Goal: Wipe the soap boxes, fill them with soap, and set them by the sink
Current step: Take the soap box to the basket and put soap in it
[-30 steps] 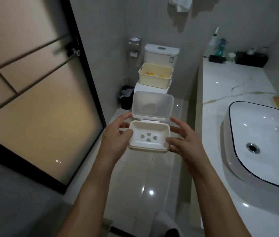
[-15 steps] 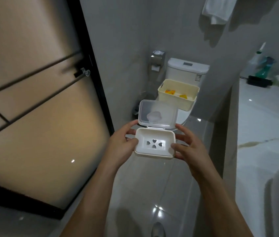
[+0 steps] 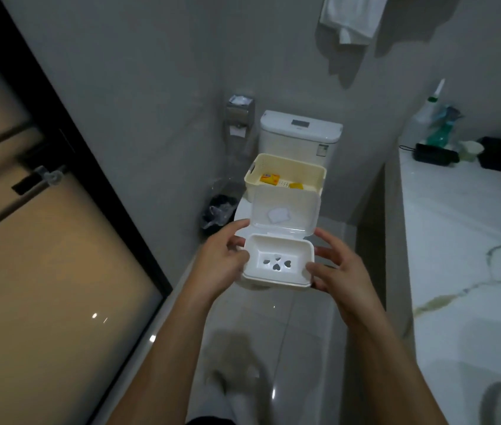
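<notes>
Head view: basket [image 3: 286, 167] on toilet [image 3: 299, 133] behind held soap box [image 3: 278, 265].

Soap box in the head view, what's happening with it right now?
A person holds a white soap box in both hands, the left hand on its left side and the right hand on its right. Its hinged lid stands open and the tray is empty, with heart-shaped drain holes showing. Ahead, a cream basket sits on the toilet with yellow soap packets inside. The marble counter lies to the right.
</notes>
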A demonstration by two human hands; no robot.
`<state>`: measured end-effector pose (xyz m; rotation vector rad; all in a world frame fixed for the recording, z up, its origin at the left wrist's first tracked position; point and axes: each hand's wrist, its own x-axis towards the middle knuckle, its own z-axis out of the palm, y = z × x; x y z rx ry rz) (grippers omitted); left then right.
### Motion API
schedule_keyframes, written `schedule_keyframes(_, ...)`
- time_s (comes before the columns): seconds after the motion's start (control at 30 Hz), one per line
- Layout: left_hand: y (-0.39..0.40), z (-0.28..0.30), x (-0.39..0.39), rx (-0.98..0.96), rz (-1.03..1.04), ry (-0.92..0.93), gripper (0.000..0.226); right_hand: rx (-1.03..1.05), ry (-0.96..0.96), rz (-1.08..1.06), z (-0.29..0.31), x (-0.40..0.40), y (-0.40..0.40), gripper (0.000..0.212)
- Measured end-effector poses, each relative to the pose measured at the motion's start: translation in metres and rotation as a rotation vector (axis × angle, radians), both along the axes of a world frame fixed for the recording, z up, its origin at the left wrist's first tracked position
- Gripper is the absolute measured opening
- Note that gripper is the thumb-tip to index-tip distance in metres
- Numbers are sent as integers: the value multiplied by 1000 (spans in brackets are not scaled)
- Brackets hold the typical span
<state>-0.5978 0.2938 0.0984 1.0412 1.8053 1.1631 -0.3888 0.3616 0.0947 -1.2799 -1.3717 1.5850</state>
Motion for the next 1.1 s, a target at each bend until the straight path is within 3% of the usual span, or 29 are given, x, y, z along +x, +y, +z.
schedule_keyframes(0.23, 114, -21, -45, -5, -124, 2, 64, 19, -9, -131, -17, -36, 84, 67)
schedule_keyframes(0.53, 239, -50, -129, -98, -250, -27, 65, 17, -157, -236, -41, -119, 178, 68)
schedule_keyframes(0.8, 318, -130, -154, -213, -315, -1, 67, -29, -372, -258, -127, -151, 249, 68)
schedule_keyframes(1.1, 388, -240, -149, -339, -282, 83, 67, -71, -487, -206, -242, -155, 324, 68)
